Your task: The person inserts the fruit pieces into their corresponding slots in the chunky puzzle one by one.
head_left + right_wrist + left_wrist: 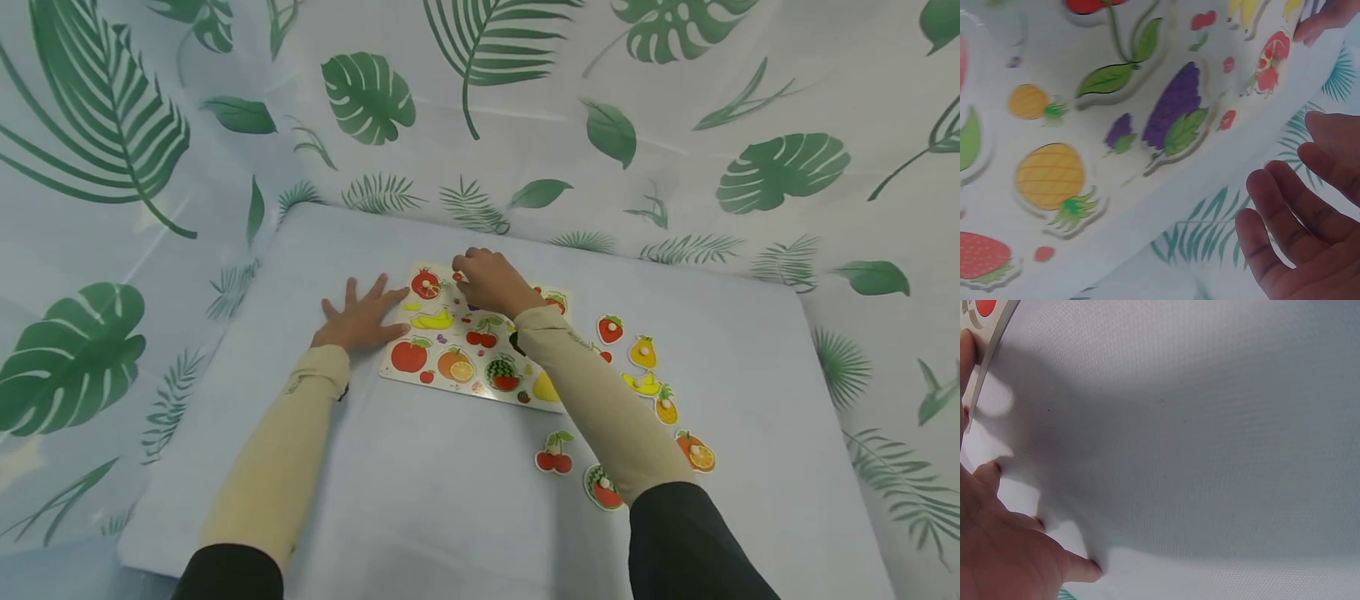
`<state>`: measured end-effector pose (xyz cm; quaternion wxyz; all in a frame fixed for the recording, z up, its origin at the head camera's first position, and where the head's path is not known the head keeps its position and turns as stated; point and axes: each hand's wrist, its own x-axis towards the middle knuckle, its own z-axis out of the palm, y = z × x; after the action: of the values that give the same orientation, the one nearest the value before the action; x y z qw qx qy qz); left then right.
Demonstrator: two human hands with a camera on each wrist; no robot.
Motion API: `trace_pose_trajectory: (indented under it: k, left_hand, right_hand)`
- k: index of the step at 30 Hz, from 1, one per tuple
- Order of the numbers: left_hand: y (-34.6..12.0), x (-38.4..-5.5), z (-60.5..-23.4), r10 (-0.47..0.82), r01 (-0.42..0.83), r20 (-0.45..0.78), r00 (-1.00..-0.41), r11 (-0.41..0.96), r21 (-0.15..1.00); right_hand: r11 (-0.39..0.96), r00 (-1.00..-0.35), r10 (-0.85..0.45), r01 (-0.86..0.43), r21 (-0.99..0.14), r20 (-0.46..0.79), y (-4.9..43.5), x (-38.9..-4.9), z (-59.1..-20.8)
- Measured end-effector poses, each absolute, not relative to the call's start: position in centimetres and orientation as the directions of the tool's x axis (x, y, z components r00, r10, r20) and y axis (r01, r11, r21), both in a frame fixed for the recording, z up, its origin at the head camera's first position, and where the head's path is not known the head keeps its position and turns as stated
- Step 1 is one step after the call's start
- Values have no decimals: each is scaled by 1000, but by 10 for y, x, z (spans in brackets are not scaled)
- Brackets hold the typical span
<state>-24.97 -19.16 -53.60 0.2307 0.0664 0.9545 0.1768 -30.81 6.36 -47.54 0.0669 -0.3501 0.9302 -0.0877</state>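
A fruit puzzle board (390, 364), pale with printed fruits, lies on the table beneath both hands. My left hand (360, 321) has its fingers spread, with the thumb and index finger on the board's left edge. In the left wrist view, the other fingertips of the left hand (1010, 550) touch the table. Over the board's far edge is my right hand (491, 282), its fingers loosely bent. The right wrist view shows no piece at the right hand's fingers (1319, 219). Near them are the grapes (1175, 112) and pomegranate (1270, 62) on the board.
Loose fruit pieces lie right of the board: a strawberry (610, 328), a pear (642, 352), bananas (642, 384), a pineapple (666, 408) and an orange (699, 455). Cherries (553, 460) and a watermelon (600, 492) lie nearer; the right sleeve partly covers the watermelon. Leaf-patterned cloth (517, 167) hangs behind.
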Motion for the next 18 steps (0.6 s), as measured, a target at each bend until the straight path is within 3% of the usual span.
trace_pose_trajectory:
  k: [18]
  left_hand:
    - [-188,-245,-526,209,32,-443,-872,927,373]
  right_hand:
    - [766,-792,-610,-592,-252,6,138,-271,-466]
